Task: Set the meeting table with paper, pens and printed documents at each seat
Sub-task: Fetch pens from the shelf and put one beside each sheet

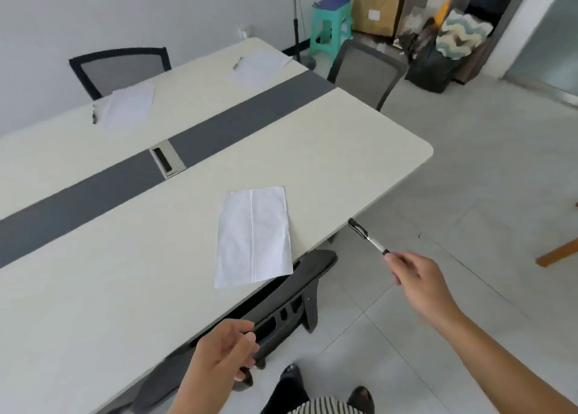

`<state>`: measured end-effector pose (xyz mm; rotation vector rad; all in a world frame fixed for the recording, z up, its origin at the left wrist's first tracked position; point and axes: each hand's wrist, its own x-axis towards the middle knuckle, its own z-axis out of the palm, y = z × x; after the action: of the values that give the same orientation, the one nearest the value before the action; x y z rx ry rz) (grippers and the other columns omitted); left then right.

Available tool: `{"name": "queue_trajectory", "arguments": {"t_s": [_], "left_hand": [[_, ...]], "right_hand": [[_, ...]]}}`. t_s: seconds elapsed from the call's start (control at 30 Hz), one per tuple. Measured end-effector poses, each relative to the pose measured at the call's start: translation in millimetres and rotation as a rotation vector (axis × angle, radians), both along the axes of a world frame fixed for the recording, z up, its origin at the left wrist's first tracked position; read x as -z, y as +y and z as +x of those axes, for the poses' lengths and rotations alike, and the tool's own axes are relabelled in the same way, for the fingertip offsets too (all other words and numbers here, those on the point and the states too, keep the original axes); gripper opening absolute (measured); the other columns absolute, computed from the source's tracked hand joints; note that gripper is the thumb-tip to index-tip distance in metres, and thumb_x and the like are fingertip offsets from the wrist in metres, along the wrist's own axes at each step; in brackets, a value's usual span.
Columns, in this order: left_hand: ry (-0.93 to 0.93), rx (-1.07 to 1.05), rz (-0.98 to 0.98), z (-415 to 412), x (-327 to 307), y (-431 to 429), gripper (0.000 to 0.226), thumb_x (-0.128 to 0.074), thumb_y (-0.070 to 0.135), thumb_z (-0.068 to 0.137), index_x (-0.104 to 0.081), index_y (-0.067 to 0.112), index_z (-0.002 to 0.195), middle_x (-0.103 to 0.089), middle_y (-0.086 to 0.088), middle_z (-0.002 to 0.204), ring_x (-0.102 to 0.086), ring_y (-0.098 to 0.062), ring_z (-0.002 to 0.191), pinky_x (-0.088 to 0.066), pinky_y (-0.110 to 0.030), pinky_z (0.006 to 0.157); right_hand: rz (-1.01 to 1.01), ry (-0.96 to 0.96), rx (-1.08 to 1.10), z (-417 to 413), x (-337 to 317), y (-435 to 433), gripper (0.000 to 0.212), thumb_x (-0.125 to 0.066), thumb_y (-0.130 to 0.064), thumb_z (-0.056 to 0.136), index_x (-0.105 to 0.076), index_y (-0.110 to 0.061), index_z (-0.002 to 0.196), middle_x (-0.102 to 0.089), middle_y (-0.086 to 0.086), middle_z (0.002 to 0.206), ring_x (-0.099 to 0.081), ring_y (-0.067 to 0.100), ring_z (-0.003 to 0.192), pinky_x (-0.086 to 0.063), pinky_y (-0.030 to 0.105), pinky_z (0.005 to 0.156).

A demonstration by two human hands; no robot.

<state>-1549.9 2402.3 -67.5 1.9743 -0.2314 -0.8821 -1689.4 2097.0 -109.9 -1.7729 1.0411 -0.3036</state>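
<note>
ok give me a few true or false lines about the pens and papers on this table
1. The right hand holds a pen. True.
2. That pen rests on the near paper. False: it is held in the air, just off the edge of the table.
3. No pen lies beside the near paper. True.
4. The two far papers have no pens. False: the far left pen lies by the far left paper, and the far right pen by the far right paper.
5. The green stool stands on the table. False: it stands on the floor beyond the table's far end.
</note>
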Motion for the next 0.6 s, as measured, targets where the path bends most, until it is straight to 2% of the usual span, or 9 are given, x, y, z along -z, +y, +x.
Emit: {"name": "queue_trajectory", "arguments": {"t_s": [0.1,0.2,0.27,0.33,0.4,0.47,0.5,0.57,0.6], "left_hand": [[0.007,-0.096,0.012,11.3,-0.1,2.4,0.008,-0.060,0.010,0.091,-0.066,0.010,0.096,-0.074,-0.011,0.074,-0.064,-0.013,0.055,-0.050,-0.027,0.052],[0.008,-0.185,-0.012,34.0,3.4,5.3,0.022,-0.063,0.024,0.081,-0.067,0.009,0.096,-0.073,-0.013,0.075,-0.064,-0.017,0.056,-0.050,-0.031,0.052],[-0.005,-0.217,-0.017,52.0,6.4,5.7,0.010,-0.064,0.015,0.088,-0.067,0.010,0.095,-0.073,-0.012,0.075,-0.064,-0.018,0.058,-0.050,-0.032,0.053],[-0.016,-0.234,-0.032,71.3,9.2,5.2,0.009,-0.061,0.008,0.091,-0.068,0.011,0.095,-0.074,-0.012,0.076,-0.064,-0.017,0.059,-0.050,-0.030,0.052],[0.000,-0.271,-0.044,87.6,14.3,1.6,0.010,-0.064,0.016,0.088,-0.067,0.011,0.096,-0.073,-0.012,0.076,-0.064,-0.017,0.058,-0.050,-0.029,0.052],[0.032,-0.303,-0.044,98.8,19.9,1.3,0.021,-0.065,0.024,0.081,-0.067,0.010,0.097,-0.073,-0.012,0.076,-0.064,-0.016,0.058,-0.050,-0.029,0.051],[0.045,-0.312,-0.031,102.5,22.3,2.7,0.019,-0.065,0.022,0.083,-0.067,0.010,0.097,-0.073,-0.012,0.076,-0.064,-0.016,0.058,-0.050,-0.029,0.051],[0.059,-0.325,-0.012,108.3,26.5,7.9,0.010,-0.064,0.015,0.088,-0.067,0.010,0.096,-0.073,-0.012,0.076,-0.064,-0.016,0.058,-0.050,-0.030,0.051],[0.061,-0.329,-0.006,110.5,29.3,11.6,0.009,-0.063,0.013,0.089,-0.067,0.010,0.096,-0.073,-0.012,0.075,-0.064,-0.015,0.058,-0.050,-0.030,0.051]], "right_hand": [[-0.101,0.031,-0.117,73.5,11.6,-31.3,0.040,-0.054,-0.028,0.097,-0.052,0.004,0.073,-0.038,0.006,0.056,-0.037,0.022,0.055,-0.031,0.033,0.057],[-0.168,0.101,-0.198,143.1,27.1,-39.3,0.038,-0.052,-0.027,0.097,-0.057,-0.002,0.070,-0.042,0.003,0.054,-0.038,0.023,0.054,-0.029,0.033,0.054],[-0.166,0.146,-0.213,182.4,38.7,-37.9,0.038,-0.051,-0.026,0.097,-0.053,-0.009,0.063,-0.043,0.002,0.053,-0.038,0.021,0.053,-0.027,0.032,0.051],[-0.170,0.197,-0.225,219.7,53.6,-35.6,0.041,-0.051,-0.026,0.097,-0.045,-0.016,0.057,-0.043,0.000,0.053,-0.039,0.022,0.053,-0.026,0.031,0.050],[-0.161,0.274,-0.233,248.1,75.4,-35.5,0.039,-0.049,-0.025,0.096,-0.044,-0.014,0.059,-0.046,0.002,0.057,-0.043,0.026,0.059,-0.028,0.031,0.051],[-0.176,0.370,-0.247,263.0,100.4,-33.9,0.031,-0.048,-0.027,0.095,-0.057,-0.011,0.071,-0.058,0.006,0.073,-0.051,0.029,0.069,-0.034,0.031,0.057],[-0.187,0.427,-0.259,266.0,113.3,-32.6,0.027,-0.047,-0.030,0.095,-0.062,-0.012,0.083,-0.061,0.008,0.085,-0.055,0.029,0.076,-0.037,0.031,0.061],[-0.224,0.535,-0.313,265.4,133.6,-28.9,0.026,-0.046,-0.033,0.096,-0.063,-0.015,0.102,-0.063,0.007,0.100,-0.059,0.030,0.088,-0.038,0.031,0.067],[-0.254,0.572,-0.351,264.0,139.5,-27.2,0.025,-0.046,-0.034,0.096,-0.060,-0.015,0.105,-0.063,0.006,0.101,-0.060,0.029,0.090,-0.039,0.032,0.067]]}}
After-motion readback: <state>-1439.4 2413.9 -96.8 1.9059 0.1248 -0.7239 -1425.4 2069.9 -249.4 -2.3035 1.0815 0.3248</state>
